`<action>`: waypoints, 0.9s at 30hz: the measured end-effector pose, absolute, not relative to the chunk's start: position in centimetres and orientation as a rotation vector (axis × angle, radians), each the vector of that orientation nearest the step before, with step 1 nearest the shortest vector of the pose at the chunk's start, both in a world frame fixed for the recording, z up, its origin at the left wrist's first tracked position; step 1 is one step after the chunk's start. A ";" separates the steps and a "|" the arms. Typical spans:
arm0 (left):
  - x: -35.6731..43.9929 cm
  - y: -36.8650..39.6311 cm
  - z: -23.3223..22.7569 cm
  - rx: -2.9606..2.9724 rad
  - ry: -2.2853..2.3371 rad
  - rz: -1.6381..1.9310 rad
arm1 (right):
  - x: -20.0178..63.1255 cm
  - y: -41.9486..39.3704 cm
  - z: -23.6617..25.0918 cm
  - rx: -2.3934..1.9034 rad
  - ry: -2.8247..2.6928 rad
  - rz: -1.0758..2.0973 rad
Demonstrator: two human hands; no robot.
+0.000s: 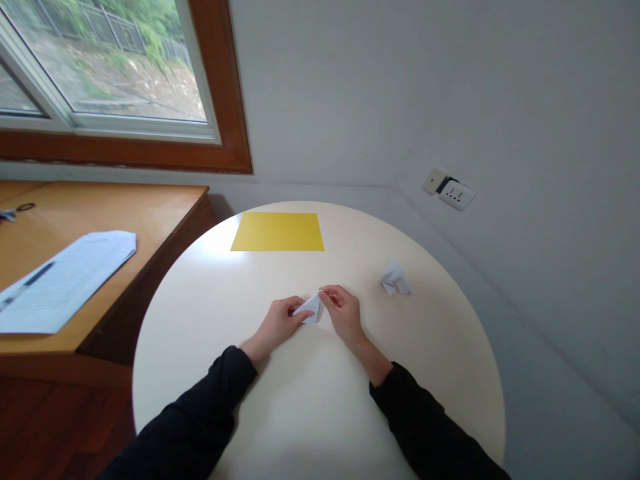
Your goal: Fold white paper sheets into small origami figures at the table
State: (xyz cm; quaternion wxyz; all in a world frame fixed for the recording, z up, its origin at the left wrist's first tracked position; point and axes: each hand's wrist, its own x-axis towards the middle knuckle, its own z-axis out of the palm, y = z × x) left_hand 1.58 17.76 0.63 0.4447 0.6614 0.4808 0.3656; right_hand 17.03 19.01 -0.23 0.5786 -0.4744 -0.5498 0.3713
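Observation:
A small piece of folded white paper point(313, 309) is held just above or on the round white table point(310, 407); I cannot tell if it touches the top. My left hand point(286, 319) grips its left side, thumb on the near face and fingers behind. At its upper right corner, my right hand point(343, 308) pinches the tip between thumb and forefinger. Off to the right lies another folded white paper piece point(397, 278), standing in several creased points, apart from both hands.
Flat at the table's far side is a yellow sheet point(278, 231). On the left, a wooden desk point(165, 207) bears white papers point(85, 273), a dark pen point(30, 283) and scissors point(20, 210). A wall socket point(457, 193) is at the right, a window at the upper left.

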 end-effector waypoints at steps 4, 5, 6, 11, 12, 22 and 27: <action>1.7 17.7 0.5 1.423 1.193 0.928 | 17.2 18.4 0.0 -1.162 -1.282 0.659; 1.7 17.7 0.5 1.389 1.201 0.939 | 17.2 18.0 0.1 -1.163 -1.320 0.612; 1.7 17.7 0.5 1.371 1.209 0.958 | 17.0 17.5 0.1 -1.157 -1.373 0.585; 1.7 17.3 0.4 1.524 1.263 1.072 | 15.6 14.9 0.7 -1.071 -1.633 0.615; 1.7 17.2 0.5 1.575 1.272 1.084 | 15.4 14.5 0.8 -1.064 -1.677 0.634; 2.5 15.6 1.1 1.772 1.038 1.077 | 15.8 14.5 0.6 -1.180 -1.643 0.701; 2.7 15.6 0.7 1.673 0.852 1.034 | 15.9 14.9 0.1 -1.192 -1.558 0.781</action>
